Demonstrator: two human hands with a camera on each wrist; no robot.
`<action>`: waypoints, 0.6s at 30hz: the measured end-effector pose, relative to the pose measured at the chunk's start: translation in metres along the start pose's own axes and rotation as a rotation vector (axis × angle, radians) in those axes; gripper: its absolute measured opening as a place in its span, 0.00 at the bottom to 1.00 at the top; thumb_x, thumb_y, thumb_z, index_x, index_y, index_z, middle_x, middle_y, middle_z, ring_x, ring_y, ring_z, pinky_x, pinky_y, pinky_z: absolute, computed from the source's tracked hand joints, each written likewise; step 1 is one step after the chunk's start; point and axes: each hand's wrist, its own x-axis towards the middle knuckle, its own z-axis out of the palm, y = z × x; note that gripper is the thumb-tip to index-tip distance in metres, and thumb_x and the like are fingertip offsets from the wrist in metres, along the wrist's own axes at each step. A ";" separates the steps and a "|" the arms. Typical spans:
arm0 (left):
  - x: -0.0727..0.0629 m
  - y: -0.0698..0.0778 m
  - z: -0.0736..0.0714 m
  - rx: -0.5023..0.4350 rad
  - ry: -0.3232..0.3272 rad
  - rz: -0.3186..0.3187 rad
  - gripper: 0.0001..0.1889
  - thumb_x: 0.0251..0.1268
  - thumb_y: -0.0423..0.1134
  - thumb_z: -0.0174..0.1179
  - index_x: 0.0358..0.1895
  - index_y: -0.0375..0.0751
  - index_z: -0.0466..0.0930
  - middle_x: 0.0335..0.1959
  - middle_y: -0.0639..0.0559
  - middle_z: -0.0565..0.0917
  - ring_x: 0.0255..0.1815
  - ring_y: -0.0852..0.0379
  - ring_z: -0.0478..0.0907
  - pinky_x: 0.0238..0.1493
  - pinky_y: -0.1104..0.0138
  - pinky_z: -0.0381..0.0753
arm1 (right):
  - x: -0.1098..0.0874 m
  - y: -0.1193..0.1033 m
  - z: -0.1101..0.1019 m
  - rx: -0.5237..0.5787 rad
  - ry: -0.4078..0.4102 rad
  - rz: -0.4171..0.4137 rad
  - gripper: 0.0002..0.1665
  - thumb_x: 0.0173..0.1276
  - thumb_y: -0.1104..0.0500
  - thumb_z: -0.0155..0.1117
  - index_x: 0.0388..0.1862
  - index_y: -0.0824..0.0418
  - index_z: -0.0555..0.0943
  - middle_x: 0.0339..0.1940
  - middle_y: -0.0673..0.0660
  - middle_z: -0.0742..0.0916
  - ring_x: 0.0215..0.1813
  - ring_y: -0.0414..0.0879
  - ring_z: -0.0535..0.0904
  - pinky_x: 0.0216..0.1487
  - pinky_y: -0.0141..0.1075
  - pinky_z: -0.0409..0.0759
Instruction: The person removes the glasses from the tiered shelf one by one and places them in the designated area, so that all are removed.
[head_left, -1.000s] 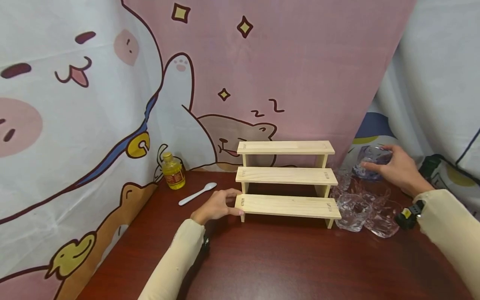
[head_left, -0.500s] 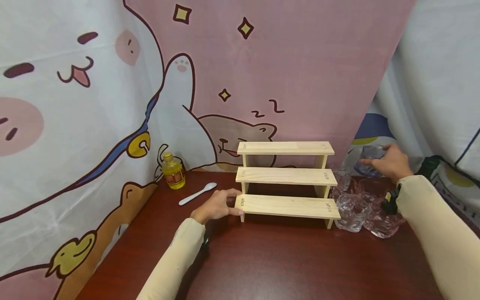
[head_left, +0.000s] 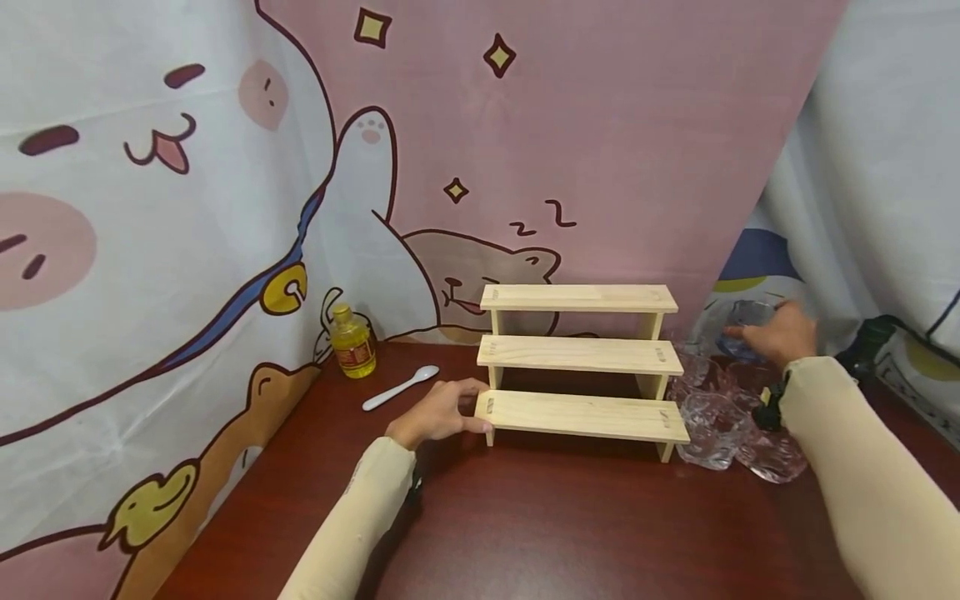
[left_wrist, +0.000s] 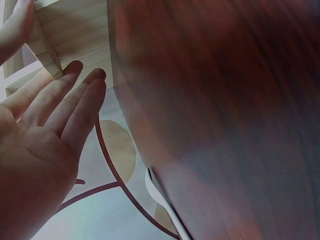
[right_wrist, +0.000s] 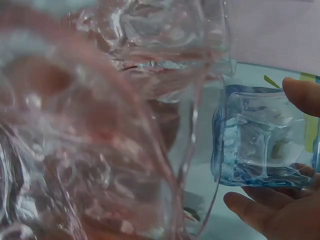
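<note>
My left hand [head_left: 442, 410] holds the left end of the lowest step of a three-step pale wooden stand [head_left: 581, 414], the thumb in front and the fingers behind. In the left wrist view, the fingers [left_wrist: 75, 107] reach to the wood. My right hand [head_left: 787, 335] is behind the group of glasses at the right, holding a bluish clear glass [right_wrist: 260, 135] between thumb and fingers. Whether this glass touches the table is hidden. Several clear and pinkish glasses [head_left: 711, 433] stand close together beside the stand, partly covered by my right wrist.
On the left of the dark red table [head_left: 570, 533] stand a small bottle of yellow liquid [head_left: 352, 346] and a white spoon [head_left: 401, 388]. A dark green bottle-like object [head_left: 866, 346] is at the far right. Printed cloth [head_left: 630, 167] hangs close behind.
My right hand has gone slightly left and farther back with the bluish glass, now behind the other glasses. The left hand stays at the stand.
</note>
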 end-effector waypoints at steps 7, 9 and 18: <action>-0.001 0.002 0.001 0.032 0.009 -0.005 0.28 0.55 0.39 0.75 0.60 0.44 0.79 0.55 0.48 0.86 0.61 0.50 0.82 0.62 0.54 0.81 | 0.004 -0.001 0.003 -0.063 -0.044 0.030 0.61 0.65 0.46 0.66 0.73 0.86 0.44 0.65 0.89 0.63 0.63 0.80 0.67 0.57 0.66 0.76; -0.001 0.002 0.000 0.040 0.015 -0.006 0.28 0.55 0.40 0.76 0.60 0.45 0.79 0.55 0.49 0.86 0.61 0.50 0.82 0.61 0.55 0.81 | 0.007 -0.001 0.003 -0.095 -0.072 0.024 0.61 0.65 0.45 0.65 0.72 0.88 0.43 0.61 0.89 0.64 0.57 0.78 0.71 0.50 0.63 0.79; 0.000 0.000 0.001 0.025 -0.005 0.000 0.28 0.56 0.39 0.75 0.61 0.42 0.78 0.55 0.46 0.86 0.60 0.48 0.82 0.61 0.52 0.81 | 0.013 -0.004 -0.001 -0.225 -0.140 -0.012 0.58 0.65 0.44 0.64 0.64 0.93 0.51 0.47 0.85 0.71 0.41 0.67 0.76 0.28 0.46 0.81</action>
